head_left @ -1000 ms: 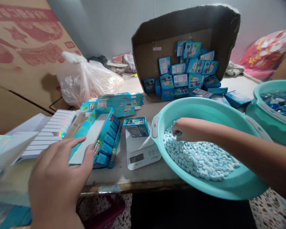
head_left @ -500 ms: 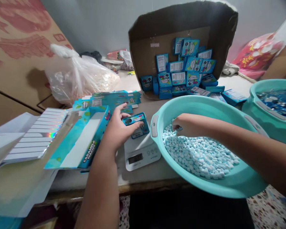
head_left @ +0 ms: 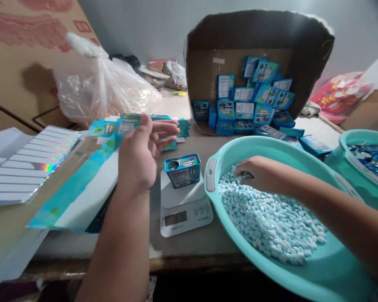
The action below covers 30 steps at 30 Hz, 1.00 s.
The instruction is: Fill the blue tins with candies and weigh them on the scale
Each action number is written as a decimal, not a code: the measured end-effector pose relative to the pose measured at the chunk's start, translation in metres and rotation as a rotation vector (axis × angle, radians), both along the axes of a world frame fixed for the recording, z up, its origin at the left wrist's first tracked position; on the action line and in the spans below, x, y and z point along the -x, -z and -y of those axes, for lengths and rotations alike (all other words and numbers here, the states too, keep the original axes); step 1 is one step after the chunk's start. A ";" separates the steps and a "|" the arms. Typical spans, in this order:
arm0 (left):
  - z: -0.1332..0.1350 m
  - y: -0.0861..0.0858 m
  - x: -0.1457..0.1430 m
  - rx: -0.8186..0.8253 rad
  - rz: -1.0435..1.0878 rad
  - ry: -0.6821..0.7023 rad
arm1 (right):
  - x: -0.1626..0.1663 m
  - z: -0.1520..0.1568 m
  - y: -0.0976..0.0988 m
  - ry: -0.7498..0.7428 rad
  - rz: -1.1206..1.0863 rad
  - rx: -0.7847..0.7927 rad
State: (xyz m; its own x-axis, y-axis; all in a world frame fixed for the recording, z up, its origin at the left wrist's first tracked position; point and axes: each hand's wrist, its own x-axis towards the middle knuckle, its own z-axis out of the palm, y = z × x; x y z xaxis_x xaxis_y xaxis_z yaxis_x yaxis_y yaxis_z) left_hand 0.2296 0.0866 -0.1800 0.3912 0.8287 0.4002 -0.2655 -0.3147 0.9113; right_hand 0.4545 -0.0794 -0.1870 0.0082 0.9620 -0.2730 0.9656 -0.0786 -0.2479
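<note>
The tin [head_left: 182,170] stands upright on the white kitchen scale [head_left: 184,201], near the table's front edge and just left of the teal basin [head_left: 302,277]. Its top shows a round opening at the left end, and the scale's display is lit, though the digits are not read with confidence.

The left hand [head_left: 143,153] hangs above and to the left of the tin, apart from it, fingers spread and loosely extended, holding nothing. The right hand [head_left: 260,174] rests among the small blue-white candies [head_left: 271,218] at the basin's near-left side; its fingers are curled down into the heap, and whether they enclose any candies cannot be told.

Judged from this layout, the tin is on the scale for weighing, but its fill level is hidden. A good number of boxed units [head_left: 248,105] already lie stacked in the tipped cardboard carton [head_left: 302,46] behind. Flat unfolded cartons [head_left: 122,126] remain beside the left hand, and the basin holds many candies, so much appears left.
</note>
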 end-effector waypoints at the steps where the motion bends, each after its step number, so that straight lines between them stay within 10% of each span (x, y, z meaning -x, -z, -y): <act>1: -0.002 0.003 0.000 0.056 0.000 0.032 | 0.001 -0.001 -0.001 0.005 -0.011 -0.016; 19: 0.003 0.014 -0.009 -0.220 -0.229 -0.283 | 0.025 0.007 -0.003 -0.069 -0.090 0.271; 30: 0.004 0.010 -0.008 -0.161 -0.122 -0.239 | 0.001 0.004 -0.018 0.043 -0.113 -0.109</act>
